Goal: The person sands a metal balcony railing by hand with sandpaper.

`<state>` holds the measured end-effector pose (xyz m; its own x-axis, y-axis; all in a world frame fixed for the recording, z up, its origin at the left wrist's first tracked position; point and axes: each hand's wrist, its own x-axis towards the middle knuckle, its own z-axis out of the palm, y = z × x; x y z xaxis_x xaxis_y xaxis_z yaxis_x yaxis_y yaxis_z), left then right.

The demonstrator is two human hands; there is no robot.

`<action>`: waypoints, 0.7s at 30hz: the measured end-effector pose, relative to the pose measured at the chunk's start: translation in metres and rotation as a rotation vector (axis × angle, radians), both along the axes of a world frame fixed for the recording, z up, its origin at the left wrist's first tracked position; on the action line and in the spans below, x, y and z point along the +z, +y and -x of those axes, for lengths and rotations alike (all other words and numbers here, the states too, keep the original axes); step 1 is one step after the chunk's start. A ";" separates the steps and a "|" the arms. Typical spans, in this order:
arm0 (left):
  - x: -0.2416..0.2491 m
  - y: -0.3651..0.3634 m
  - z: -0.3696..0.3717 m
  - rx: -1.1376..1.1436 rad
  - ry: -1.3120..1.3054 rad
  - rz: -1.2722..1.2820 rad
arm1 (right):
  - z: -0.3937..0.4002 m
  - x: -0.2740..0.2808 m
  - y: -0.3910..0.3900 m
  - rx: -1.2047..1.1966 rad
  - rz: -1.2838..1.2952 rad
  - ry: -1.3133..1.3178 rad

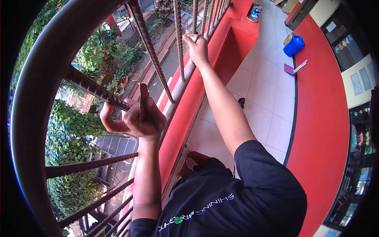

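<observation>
Your left hand (144, 121): fingers curled at ribbed bar (96, 90), clutching brown strip (143, 95). Your right hand (199, 50): arm outstretched, gripping pale piece (194, 37).

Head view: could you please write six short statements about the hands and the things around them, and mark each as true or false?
1. The left hand is at a ribbed bar. True.
2. The right hand is far from any bar. False: it is at another bar, with a pale piece at its fingers.
3. A brown strip sticks up from the left hand. True.
4. The bin by the far wall is green. False: the bin is blue.
5. The can is on the tiled floor. False: the can is on the red ledge.
6. The shirt is dark, with white letters. True.
</observation>
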<state>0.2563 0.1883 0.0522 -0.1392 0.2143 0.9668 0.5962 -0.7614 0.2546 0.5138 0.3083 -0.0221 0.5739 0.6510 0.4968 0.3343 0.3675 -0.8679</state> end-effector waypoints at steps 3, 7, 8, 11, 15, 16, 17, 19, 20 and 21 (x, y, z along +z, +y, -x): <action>-0.001 0.000 -0.004 -0.026 -0.055 0.014 | 0.007 -0.020 0.000 0.028 -0.028 0.086; -0.006 0.005 -0.001 -0.124 -0.074 -0.015 | 0.005 -0.043 0.000 0.058 0.074 0.106; -0.002 0.003 -0.002 -0.091 -0.061 0.002 | 0.004 -0.028 -0.002 0.056 0.067 0.079; -0.004 0.002 -0.006 -0.069 -0.066 0.019 | -0.004 -0.003 -0.001 0.044 0.001 0.017; 0.000 0.003 -0.004 -0.070 -0.048 -0.025 | 0.003 -0.069 -0.004 0.014 0.131 0.042; -0.002 0.005 -0.003 -0.065 -0.050 -0.033 | 0.000 -0.079 -0.002 0.002 0.173 0.025; -0.008 0.007 -0.003 -0.125 -0.085 -0.002 | -0.003 -0.084 0.001 -0.009 0.220 0.005; -0.011 0.003 -0.003 -0.191 -0.111 0.046 | -0.009 -0.050 0.006 0.102 0.078 0.083; -0.005 0.002 -0.005 -0.107 -0.066 0.022 | -0.005 -0.012 -0.004 0.085 0.078 0.043; -0.001 0.001 -0.006 -0.021 -0.024 -0.006 | -0.008 0.006 -0.002 0.075 0.077 0.047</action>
